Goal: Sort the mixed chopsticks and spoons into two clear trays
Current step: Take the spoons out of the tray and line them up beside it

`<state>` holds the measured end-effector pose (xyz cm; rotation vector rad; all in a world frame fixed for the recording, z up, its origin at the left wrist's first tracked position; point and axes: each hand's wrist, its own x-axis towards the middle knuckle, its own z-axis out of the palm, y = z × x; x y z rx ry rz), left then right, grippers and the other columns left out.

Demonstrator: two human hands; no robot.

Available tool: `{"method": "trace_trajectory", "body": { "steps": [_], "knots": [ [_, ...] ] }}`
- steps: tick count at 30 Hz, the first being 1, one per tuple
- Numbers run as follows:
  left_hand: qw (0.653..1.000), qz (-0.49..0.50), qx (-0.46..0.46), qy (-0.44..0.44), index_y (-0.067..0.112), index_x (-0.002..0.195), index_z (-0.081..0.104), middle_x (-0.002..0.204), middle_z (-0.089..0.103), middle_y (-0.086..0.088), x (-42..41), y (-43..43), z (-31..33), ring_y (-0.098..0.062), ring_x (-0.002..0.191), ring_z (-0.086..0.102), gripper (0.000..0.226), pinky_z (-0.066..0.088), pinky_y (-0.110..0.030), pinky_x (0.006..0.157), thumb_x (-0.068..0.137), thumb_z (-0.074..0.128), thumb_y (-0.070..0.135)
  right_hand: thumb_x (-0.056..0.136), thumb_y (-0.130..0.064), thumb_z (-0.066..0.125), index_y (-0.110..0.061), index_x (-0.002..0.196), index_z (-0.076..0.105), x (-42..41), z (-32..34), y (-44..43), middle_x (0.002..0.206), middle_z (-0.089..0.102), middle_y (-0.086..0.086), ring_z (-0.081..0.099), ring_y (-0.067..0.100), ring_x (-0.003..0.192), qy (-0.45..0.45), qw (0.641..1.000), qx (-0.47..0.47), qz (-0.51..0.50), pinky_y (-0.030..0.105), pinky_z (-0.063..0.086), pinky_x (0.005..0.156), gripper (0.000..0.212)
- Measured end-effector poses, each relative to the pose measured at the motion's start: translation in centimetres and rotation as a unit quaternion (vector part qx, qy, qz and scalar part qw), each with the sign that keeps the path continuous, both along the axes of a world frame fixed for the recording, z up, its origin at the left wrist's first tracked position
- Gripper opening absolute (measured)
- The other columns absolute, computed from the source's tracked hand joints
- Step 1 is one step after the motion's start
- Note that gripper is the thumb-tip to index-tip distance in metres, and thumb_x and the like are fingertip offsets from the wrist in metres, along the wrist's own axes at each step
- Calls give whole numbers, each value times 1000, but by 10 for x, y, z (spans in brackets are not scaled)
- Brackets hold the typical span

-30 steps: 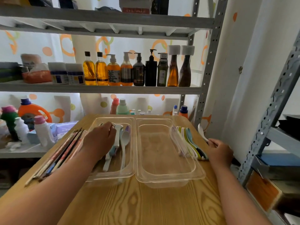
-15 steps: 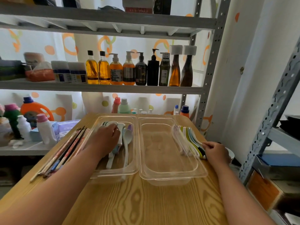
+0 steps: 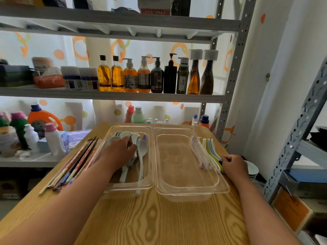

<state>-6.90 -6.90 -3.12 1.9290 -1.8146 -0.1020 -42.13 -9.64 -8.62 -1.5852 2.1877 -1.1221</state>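
A wood-grain table [image 3: 159, 220] stands before grey metal shelving [image 3: 113, 97] carrying nine bottles in a row. Two clear trays sit side by side: the left tray [image 3: 150, 156] holds several pale spoons [image 3: 142, 149] under the curled left hand [image 3: 120, 151]; the right tray [image 3: 185, 188] has nothing inside. Chopsticks [image 3: 74, 163] lie left of the trays. The right hand [image 3: 233, 165] pinches a fan of coloured spoons [image 3: 208, 147].

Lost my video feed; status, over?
Left hand among pale spoons in left clear tray. Right hand gripping coloured spoons beside empty right clear tray. Chopsticks untouched.
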Motion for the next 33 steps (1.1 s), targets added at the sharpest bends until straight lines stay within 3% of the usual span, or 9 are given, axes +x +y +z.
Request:
{"method": "trace_trajectory", "body": {
  "steps": [7, 12, 15, 18, 22, 27, 33],
  "knots": [
    [998, -31, 60, -18, 31, 110, 48, 96, 57, 7, -2, 7, 0, -16, 92, 60, 50, 53, -39, 86, 75, 65, 62, 91, -14, 53, -4, 113, 66, 2, 1, 5, 114, 66, 17, 58, 33, 106, -30, 999, -17, -2, 35, 44, 87, 27],
    [998, -52, 42, -22, 29, 117, 54, 105, 64, 2, -2, 10, 1, -14, 91, 60, 48, 52, -33, 85, 78, 70, 51, 92, -17, 52, -1, 107, 67, 2, 0, 4, 107, 67, 19, 59, 34, 100, -30, 999, -20, -9, 33, 43, 81, 27],
    [998, -61, 4, -23, 24, 121, 60, 106, 67, 0, -2, 9, 1, -13, 91, 59, 42, 49, -28, 84, 84, 66, 43, 91, -15, 53, 0, 101, 68, 1, -1, 2, 102, 67, 20, 59, 35, 96, -24, 999, -27, -12, 32, 40, 75, 24],
    [996, -51, -53, -49, 21, 123, 62, 109, 67, -4, 0, 5, 1, -17, 98, 60, 36, 49, -33, 91, 92, 57, 39, 90, -15, 53, 1, 101, 68, 0, -3, 2, 101, 67, 21, 59, 35, 94, -22, 999, -35, -13, 33, 42, 75, 24],
    [989, -43, -100, -96, 17, 121, 61, 111, 67, -6, 1, 2, -1, -20, 101, 62, 34, 49, -31, 88, 97, 48, 36, 90, -15, 53, 1, 99, 68, -1, -5, 0, 97, 68, 20, 59, 35, 91, -15, 998, -53, -20, 35, 45, 76, 24],
    [981, 49, -97, -159, 17, 110, 62, 99, 66, -4, 4, 2, -3, -20, 90, 60, 27, 51, -31, 76, 98, 40, 26, 87, -14, 53, 0, 86, 70, 1, -6, -2, 87, 67, 22, 58, 35, 81, 26, 995, -90, -33, 37, 48, 72, 22],
    [964, 60, -63, -249, 24, 117, 61, 116, 55, -4, 5, 2, -3, -22, 110, 49, 28, 45, -33, 93, 94, 45, 26, 88, -17, 51, -3, 94, 72, 6, -4, 0, 98, 65, 21, 53, 40, 95, 65, 992, -96, -58, 41, 45, 80, 25]
  ]
}}
